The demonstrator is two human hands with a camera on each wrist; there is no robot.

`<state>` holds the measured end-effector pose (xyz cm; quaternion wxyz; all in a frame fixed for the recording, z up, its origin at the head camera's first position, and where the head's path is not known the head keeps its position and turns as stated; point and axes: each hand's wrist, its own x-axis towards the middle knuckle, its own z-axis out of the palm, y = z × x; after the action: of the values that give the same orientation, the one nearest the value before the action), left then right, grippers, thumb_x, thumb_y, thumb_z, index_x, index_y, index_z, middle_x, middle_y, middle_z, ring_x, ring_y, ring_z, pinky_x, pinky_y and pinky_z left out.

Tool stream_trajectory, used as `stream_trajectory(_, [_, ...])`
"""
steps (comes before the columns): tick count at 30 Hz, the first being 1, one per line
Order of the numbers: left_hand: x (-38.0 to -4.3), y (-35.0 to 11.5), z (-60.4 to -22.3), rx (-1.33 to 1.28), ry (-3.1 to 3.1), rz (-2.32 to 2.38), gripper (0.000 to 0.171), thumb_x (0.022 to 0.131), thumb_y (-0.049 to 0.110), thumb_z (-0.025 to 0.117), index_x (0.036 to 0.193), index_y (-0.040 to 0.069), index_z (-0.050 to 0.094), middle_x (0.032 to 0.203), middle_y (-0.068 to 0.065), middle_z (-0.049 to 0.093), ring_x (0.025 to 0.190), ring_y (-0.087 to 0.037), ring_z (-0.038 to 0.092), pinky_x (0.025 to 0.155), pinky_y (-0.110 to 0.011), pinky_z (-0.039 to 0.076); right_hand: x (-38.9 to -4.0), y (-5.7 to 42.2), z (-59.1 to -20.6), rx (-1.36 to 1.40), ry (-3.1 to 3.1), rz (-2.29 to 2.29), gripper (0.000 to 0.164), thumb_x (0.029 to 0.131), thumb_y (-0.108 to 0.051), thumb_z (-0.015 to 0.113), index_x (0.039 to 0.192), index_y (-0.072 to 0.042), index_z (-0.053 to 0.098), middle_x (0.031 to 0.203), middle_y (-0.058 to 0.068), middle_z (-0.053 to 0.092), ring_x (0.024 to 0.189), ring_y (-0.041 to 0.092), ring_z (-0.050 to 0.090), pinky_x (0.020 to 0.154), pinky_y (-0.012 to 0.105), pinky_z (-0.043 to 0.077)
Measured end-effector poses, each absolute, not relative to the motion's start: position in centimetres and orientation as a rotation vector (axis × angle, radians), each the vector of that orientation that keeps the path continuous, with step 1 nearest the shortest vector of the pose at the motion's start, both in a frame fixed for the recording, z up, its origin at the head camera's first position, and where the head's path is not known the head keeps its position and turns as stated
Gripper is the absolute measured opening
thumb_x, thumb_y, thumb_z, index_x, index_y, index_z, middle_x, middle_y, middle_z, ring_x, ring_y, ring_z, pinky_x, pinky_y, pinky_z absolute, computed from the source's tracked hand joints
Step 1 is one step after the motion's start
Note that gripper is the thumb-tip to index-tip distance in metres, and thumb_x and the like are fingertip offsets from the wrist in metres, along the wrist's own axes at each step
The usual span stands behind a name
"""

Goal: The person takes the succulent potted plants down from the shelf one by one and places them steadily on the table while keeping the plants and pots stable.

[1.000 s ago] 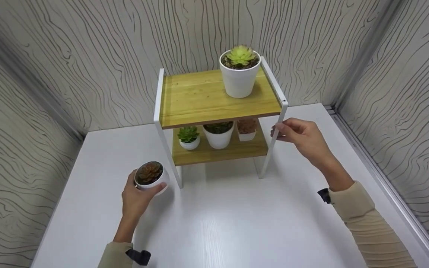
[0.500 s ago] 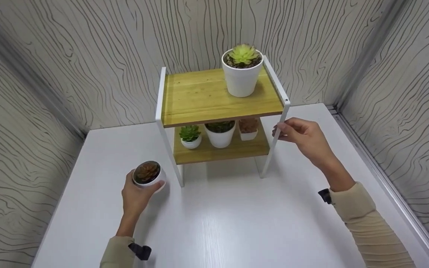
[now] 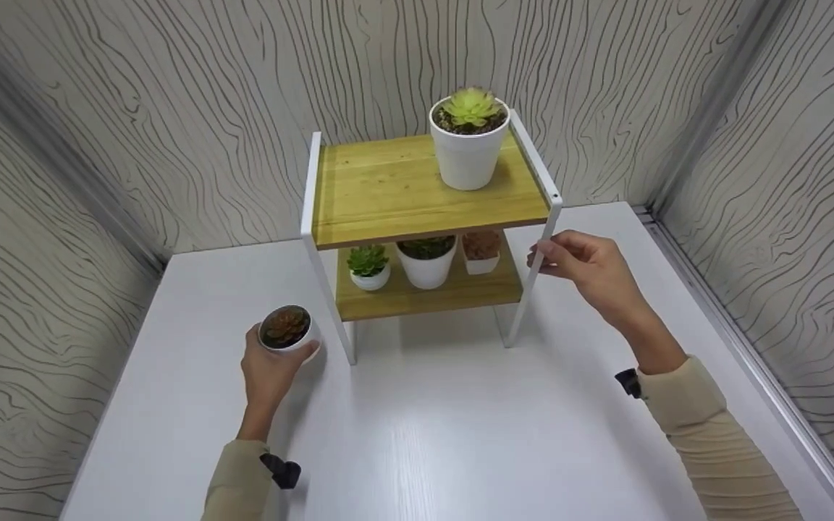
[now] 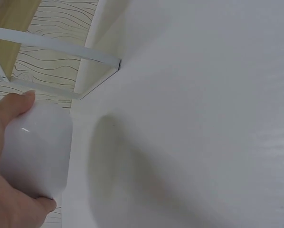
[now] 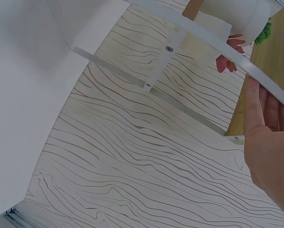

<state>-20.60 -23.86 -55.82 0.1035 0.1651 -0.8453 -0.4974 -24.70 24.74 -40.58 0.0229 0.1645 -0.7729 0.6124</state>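
Note:
In the head view my left hand [image 3: 270,373] grips a round white pot with a reddish-brown succulent [image 3: 285,328], left of the shelf's front left leg. In the left wrist view the white pot [image 4: 37,148] sits between thumb and fingers, off the table, with its shadow apart from it. My right hand [image 3: 591,271] pinches the front right leg of the two-tier shelf [image 3: 373,195]. The right wrist view shows the right-hand fingers [image 5: 256,102] against the white metal frame [image 5: 213,42].
A large white pot with a pale green succulent [image 3: 466,155] stands on the upper board's right side. Below it are a small green succulent [image 3: 368,269], a medium white pot [image 3: 428,268] and a square pot with a reddish plant [image 3: 481,257]. Wood-grain panels [image 3: 192,123] enclose the white table [image 3: 460,420].
My left hand and the potted succulent have shifted slightly, forward along the shelf's left side. The right hand keeps its place on the shelf leg.

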Motion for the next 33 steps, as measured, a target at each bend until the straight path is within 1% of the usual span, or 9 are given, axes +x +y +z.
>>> stream_trajectory(5, [-21.4,-23.5,-56.1,0.498,-2.478,-1.49,0.108,0.081,0.034,0.091,0.158,-0.006,0.028,0.158,-0.027,0.045,0.148,-0.042,0.045,0.122,-0.06,0.041,-24.7,24.7,-40.7,0.52,-2.398,1.89,0.035,0.106,-0.026,0.064,0.118,0.007,0.07,0.113,0.013,0.075,0.108,0.017,0.076,0.098,0.027,0.061])
stream_trajectory(10, [-21.7,-23.2,-56.6,0.52,-2.484,-1.503,0.108,0.082,0.033,0.09,0.159,-0.005,0.026,0.159,-0.026,0.043,0.15,-0.04,0.043,0.124,-0.058,0.039,-24.8,24.7,-40.8,0.533,-2.393,1.896,0.037,0.106,-0.025,0.064,0.118,0.01,0.068,0.109,0.002,0.076,0.107,0.012,0.076,0.098,0.027,0.061])
stream_trajectory(13, [-21.8,-23.2,-56.8,0.531,-2.486,-1.493,0.108,0.082,0.032,0.09,0.16,-0.005,0.025,0.159,-0.026,0.042,0.151,-0.04,0.042,0.125,-0.058,0.038,-24.7,24.7,-40.7,0.531,-2.387,1.901,0.038,0.106,-0.024,0.064,0.118,0.012,0.067,0.108,-0.001,0.076,0.106,0.012,0.076,0.098,0.026,0.061])
stream_trajectory(17, [-21.9,-23.3,-57.1,0.532,-2.467,-1.489,0.106,0.082,0.03,0.09,0.159,-0.006,0.025,0.159,-0.027,0.042,0.15,-0.041,0.042,0.125,-0.059,0.038,-24.7,24.8,-40.7,0.531,-2.384,1.908,0.037,0.106,-0.023,0.064,0.118,0.011,0.067,0.108,0.0,0.076,0.107,0.012,0.076,0.098,0.027,0.061])
stream_trajectory(23, [-22.0,-23.5,-57.5,0.529,-2.45,-1.48,0.106,0.081,0.028,0.09,0.157,-0.008,0.027,0.157,-0.029,0.044,0.149,-0.042,0.043,0.124,-0.059,0.038,-24.8,24.8,-40.7,0.534,-2.39,1.903,0.029,0.106,-0.024,0.064,0.115,0.002,0.072,0.109,0.0,0.076,0.107,0.013,0.076,0.098,0.027,0.061])
stream_trajectory(25, [-22.0,-23.5,-57.6,0.539,-2.447,-1.476,0.106,0.081,0.028,0.091,0.157,-0.007,0.027,0.157,-0.029,0.043,0.149,-0.042,0.043,0.124,-0.059,0.038,-24.8,24.8,-40.7,0.533,-2.391,1.904,0.029,0.106,-0.024,0.064,0.115,0.003,0.071,0.109,0.002,0.076,0.107,0.012,0.076,0.098,0.028,0.061])
stream_trajectory(29, [-22.1,-23.4,-57.9,0.556,-2.448,-1.474,0.106,0.081,0.028,0.09,0.158,-0.007,0.025,0.158,-0.029,0.043,0.15,-0.043,0.043,0.124,-0.06,0.038,-24.8,24.8,-40.7,0.537,-2.381,1.917,0.035,0.106,-0.022,0.064,0.116,0.011,0.068,0.111,0.012,0.076,0.107,0.016,0.076,0.1,0.033,0.061])
stream_trajectory(31, [-22.3,-23.3,-58.0,0.565,-2.453,-1.478,0.107,0.082,0.028,0.09,0.159,-0.006,0.024,0.159,-0.029,0.042,0.15,-0.043,0.042,0.124,-0.059,0.038,-24.8,24.8,-40.7,0.535,-2.378,1.919,0.035,0.106,-0.022,0.064,0.116,0.011,0.068,0.111,0.012,0.076,0.107,0.016,0.076,0.1,0.034,0.061])
stream_trajectory(33, [-22.3,-23.3,-58.2,0.572,-2.462,-1.485,0.107,0.082,0.028,0.089,0.159,-0.006,0.023,0.16,-0.029,0.041,0.151,-0.043,0.042,0.125,-0.059,0.038,-24.7,24.8,-40.7,0.53,-2.38,1.916,0.033,0.106,-0.022,0.064,0.116,0.01,0.069,0.11,0.009,0.076,0.106,0.014,0.076,0.1,0.033,0.061])
